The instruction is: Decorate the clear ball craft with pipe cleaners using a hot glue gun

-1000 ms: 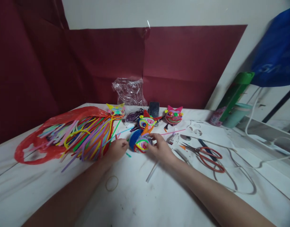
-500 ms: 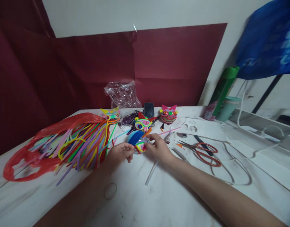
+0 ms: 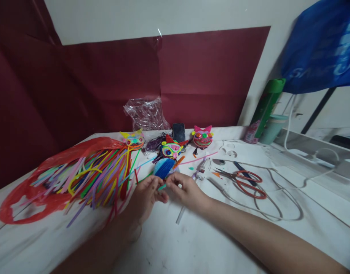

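Low over the near middle of the table, my left hand point(image 3: 148, 195) and my right hand point(image 3: 187, 191) meet with fingertips pinched. Between them shows a short green pipe cleaner point(image 3: 162, 187), which both seem to grip. Just beyond my fingers lies a blue fuzzy piece point(image 3: 164, 167), its near part hidden by my hands. Behind it sits a colourful lion-like head point(image 3: 171, 149) with red ears. A pink-eared head point(image 3: 203, 137) stands farther right, and a yellow-eared one point(image 3: 133, 139) to the left.
Many coloured pipe cleaners point(image 3: 99, 175) spill from a red plastic bag point(image 3: 11, 209) on the left. Orange-handled scissors point(image 3: 243, 182) and a glue gun point(image 3: 217, 185) with its cord lie right. Behind are a phone point(image 3: 179, 132), clear plastic wrap point(image 3: 147, 116) and a green can point(image 3: 266, 108).
My hands have come together, closer to me, and now pinch a small green piece. The colourful patterned part seen between them before is now hidden.
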`<state>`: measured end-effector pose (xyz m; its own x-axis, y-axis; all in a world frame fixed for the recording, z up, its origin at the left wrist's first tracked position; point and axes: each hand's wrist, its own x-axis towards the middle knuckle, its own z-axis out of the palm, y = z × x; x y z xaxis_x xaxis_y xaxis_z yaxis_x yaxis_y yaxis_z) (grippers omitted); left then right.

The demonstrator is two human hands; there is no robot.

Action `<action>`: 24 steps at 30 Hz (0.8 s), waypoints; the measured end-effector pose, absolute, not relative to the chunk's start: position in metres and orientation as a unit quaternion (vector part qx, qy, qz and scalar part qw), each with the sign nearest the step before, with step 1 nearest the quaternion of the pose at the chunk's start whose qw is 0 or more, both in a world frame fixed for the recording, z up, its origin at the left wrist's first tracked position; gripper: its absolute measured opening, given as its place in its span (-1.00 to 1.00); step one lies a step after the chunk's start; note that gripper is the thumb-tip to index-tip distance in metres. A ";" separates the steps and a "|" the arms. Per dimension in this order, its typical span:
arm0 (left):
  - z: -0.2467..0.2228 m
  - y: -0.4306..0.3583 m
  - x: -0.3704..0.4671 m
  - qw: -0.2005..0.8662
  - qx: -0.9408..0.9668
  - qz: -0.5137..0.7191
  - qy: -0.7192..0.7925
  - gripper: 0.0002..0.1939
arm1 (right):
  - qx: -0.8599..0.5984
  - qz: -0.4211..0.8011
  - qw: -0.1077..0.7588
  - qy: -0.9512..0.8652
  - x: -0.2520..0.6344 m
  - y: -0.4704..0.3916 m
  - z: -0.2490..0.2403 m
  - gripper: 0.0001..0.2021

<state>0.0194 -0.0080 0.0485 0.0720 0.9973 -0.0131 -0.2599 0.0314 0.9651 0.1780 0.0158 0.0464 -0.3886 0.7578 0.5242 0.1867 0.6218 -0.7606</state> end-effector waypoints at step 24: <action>0.041 -0.010 0.023 0.552 0.471 0.528 0.442 -0.63 | -0.305 0.277 0.457 -0.789 0.173 0.013 0.046 -0.89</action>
